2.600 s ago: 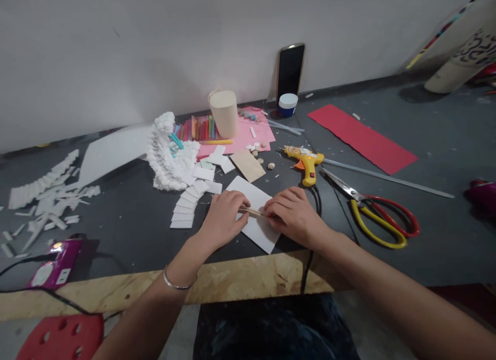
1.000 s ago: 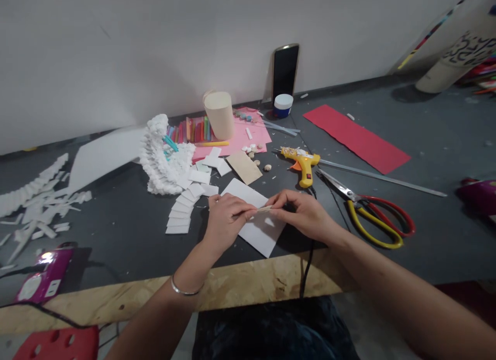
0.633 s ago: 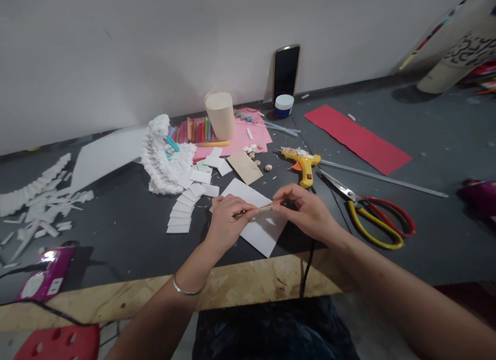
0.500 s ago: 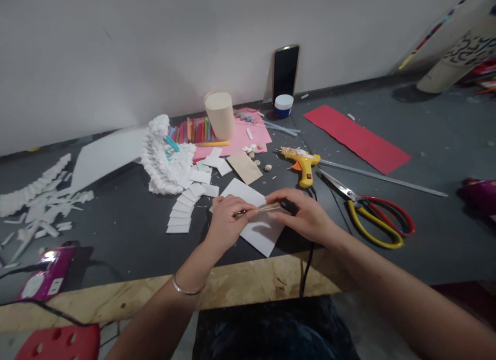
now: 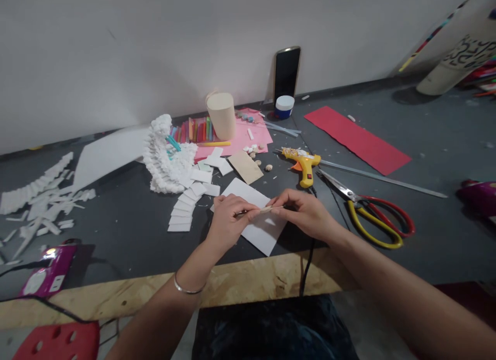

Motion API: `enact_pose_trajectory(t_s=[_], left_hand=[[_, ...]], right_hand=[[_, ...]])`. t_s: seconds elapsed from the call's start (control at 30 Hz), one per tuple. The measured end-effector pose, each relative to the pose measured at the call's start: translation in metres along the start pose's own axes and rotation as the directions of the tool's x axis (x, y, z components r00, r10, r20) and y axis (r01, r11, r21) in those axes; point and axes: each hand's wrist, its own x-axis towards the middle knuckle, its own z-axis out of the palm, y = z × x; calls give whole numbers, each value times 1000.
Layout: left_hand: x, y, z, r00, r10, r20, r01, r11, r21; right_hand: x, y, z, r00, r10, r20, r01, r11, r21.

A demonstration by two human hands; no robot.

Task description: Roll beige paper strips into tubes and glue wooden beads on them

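Between my two hands runs a thin beige strip [image 5: 266,209], and I cannot make out whether it is paper, wood or cord. My left hand [image 5: 228,220], with a silver bangle at its wrist, pinches one end. The fingertips of my right hand [image 5: 306,213] are closed on the other end. Below both hands lies a white sheet of card [image 5: 265,238], partly covered by them. A tan card piece [image 5: 245,167] rests just behind it. Left of my left hand, small white rectangles [image 5: 181,214] overlap in a curved row.
Right of my hands are a yellow glue gun [image 5: 306,169] and large scissors [image 5: 358,197] with red and yellow handles. A red paper strip [image 5: 356,140] lies behind them. A fluffy white form [image 5: 165,163], a cream cup [image 5: 221,116] and a phone [image 5: 287,73] stand farther back.
My right hand's fingers have closed from a wider spread to a pinch on the beige strip. My left hand has stayed almost in place.
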Motion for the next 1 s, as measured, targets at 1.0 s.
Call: enact_pose_trajectory(t_s=[1.0], left_hand=[[-3, 14, 7, 1000, -2, -25, 4, 997, 81]], right_hand=[[1, 4, 0, 981, 170, -98, -140, 956, 258]])
